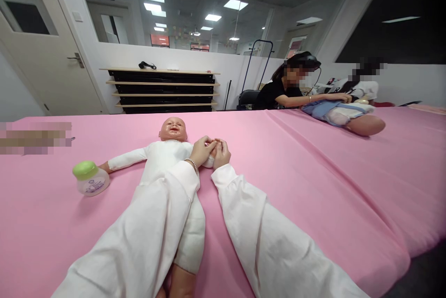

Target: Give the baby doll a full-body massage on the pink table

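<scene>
A baby doll in a white suit lies on its back on the pink table cover, head pointing away from me. My left hand and my right hand meet at the doll's outstretched arm on the right and both close around its hand and wrist. My white sleeves cross the doll's body and legs and hide part of them. The doll's other arm stretches left toward a small bottle.
A small white bottle with a green cap stands left of the doll. At the far right, other people handle another doll on the same table. Shelves and a door stand behind.
</scene>
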`<state>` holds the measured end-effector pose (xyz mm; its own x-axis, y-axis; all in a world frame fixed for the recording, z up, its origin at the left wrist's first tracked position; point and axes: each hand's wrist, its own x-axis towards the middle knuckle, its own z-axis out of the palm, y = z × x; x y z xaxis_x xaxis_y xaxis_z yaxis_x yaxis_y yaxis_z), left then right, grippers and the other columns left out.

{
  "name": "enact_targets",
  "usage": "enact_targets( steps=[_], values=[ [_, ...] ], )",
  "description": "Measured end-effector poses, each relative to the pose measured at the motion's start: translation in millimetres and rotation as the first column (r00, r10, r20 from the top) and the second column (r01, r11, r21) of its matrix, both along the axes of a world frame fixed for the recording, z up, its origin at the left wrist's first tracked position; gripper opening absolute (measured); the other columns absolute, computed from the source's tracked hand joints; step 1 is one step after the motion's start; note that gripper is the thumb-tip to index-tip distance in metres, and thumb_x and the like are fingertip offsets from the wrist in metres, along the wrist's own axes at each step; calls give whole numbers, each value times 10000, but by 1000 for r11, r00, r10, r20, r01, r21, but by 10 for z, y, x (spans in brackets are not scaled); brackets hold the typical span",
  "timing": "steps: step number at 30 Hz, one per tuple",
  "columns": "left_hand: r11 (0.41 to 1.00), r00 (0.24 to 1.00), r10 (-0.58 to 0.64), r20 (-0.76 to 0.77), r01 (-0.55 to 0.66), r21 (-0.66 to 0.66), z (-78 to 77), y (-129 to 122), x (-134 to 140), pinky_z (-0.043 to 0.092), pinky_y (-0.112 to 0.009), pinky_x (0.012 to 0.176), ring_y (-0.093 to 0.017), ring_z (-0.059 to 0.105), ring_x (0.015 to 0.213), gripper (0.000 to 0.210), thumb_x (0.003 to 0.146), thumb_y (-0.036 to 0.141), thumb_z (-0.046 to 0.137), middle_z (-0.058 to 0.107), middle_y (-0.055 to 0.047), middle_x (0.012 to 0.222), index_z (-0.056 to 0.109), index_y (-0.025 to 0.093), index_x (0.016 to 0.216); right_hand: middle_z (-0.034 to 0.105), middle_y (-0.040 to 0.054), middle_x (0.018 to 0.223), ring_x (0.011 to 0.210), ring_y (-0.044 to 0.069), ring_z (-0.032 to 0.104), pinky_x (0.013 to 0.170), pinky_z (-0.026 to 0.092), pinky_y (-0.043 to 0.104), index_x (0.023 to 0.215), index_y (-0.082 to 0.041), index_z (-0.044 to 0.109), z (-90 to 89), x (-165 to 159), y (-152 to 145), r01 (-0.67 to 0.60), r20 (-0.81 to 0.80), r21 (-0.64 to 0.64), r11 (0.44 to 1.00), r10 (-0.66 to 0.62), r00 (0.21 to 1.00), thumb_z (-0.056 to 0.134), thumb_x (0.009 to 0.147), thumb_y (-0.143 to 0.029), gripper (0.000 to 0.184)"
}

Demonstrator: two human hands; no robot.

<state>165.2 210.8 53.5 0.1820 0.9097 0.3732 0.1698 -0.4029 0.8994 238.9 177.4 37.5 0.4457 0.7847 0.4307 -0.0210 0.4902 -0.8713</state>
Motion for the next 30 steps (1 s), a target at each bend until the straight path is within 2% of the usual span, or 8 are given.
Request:
enact_targets(
  steps=[3,6,10,13,17,21,26,30],
  values=[
    [1000,1000,12,-3,-12,-8,12,-20,-35,489,-361,791,-170,568,920,294,863,336,491,562,-67,1075,541,139,1076,661,31,850,795,149,641,745,521,301,942,-181,522,-30,15,1,15,135,22,1000,-17,991,412,837,-342,222],
    [1000,1000,22,-2,-22,-14,27,-41,-54,470,-338,770,-151,572,832,258,860,361,487,617,-48,911,585,132,924,661,28,866,805,150,631,739,512,298,948,-189,535,-30,32,3,85,223,-14,996,-80,972,412,838,-346,228],
    [1000,1000,13,-2,-13,-21,41,-72,-30,439,-320,738,-175,558,788,183,803,353,566,637,-31,750,587,174,768,649,28,882,772,131,627,715,518,277,897,-184,531,13,31,2,98,104,-50,994,-92,990,392,845,-324,204],
    [1000,1000,4,-8,-4,-31,41,-93,-4,432,-316,723,-181,562,783,132,754,317,623,641,-28,751,575,194,749,649,25,826,711,122,628,676,524,264,835,-181,523,16,27,20,84,41,-60,995,-82,996,359,858,-326,221],
    [999,1000,19,-21,-20,-49,46,-94,-8,428,-309,704,-176,562,772,156,760,339,607,633,-24,724,545,203,716,651,22,788,731,138,639,699,523,286,845,-186,524,-60,37,73,45,55,-44,998,-42,998,339,868,-392,279],
    [998,999,36,-36,-38,-53,69,-85,-42,418,-306,712,-178,558,790,227,775,403,576,622,-25,709,528,197,693,656,32,859,815,157,633,748,502,307,936,-195,517,-100,41,73,39,191,19,999,-42,981,346,864,-391,270],
    [998,998,38,-44,-40,-40,94,-102,-53,415,-290,714,-168,547,797,300,829,468,477,620,-22,710,527,195,715,650,44,881,809,162,618,716,489,289,965,-193,514,-49,24,-10,83,331,43,996,-92,939,356,857,-356,251],
    [999,999,26,-47,-27,-18,116,-117,-39,430,-293,731,-165,557,813,355,888,450,370,631,-46,785,561,172,775,641,47,942,836,140,619,742,490,273,995,-193,504,-73,24,41,89,208,14,996,-90,974,376,854,-358,252]
  ],
)
